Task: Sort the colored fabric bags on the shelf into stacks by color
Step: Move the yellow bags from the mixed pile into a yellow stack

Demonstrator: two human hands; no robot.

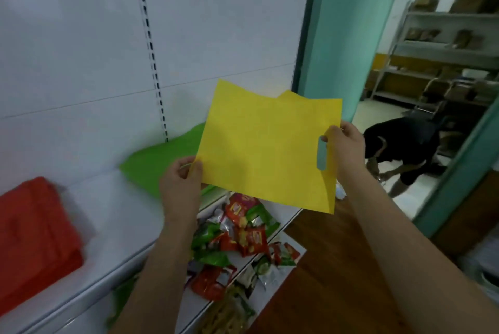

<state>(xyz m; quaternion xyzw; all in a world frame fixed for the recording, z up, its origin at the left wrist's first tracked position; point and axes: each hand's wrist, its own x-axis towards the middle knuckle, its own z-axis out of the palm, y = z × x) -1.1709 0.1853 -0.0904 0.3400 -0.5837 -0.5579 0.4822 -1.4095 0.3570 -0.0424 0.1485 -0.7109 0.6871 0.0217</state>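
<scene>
While the left hand (180, 182) pinches its lower-left corner and the right hand (345, 144) grips its handle edge, the yellow bag (264, 150) hangs mid-frame above the shelf (113, 215).

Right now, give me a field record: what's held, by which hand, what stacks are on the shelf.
held: flat yellow fabric bag with a cut-out handle slot, in the air above the shelf
left hand: pinches the bag's lower left edge
right hand: grips the edge by the handle slot
white metal shelf: red fabric bag stack at left, green fabric bags behind the held bag
yellow stack: none in view
lower shelf: loose snack packets
</scene>
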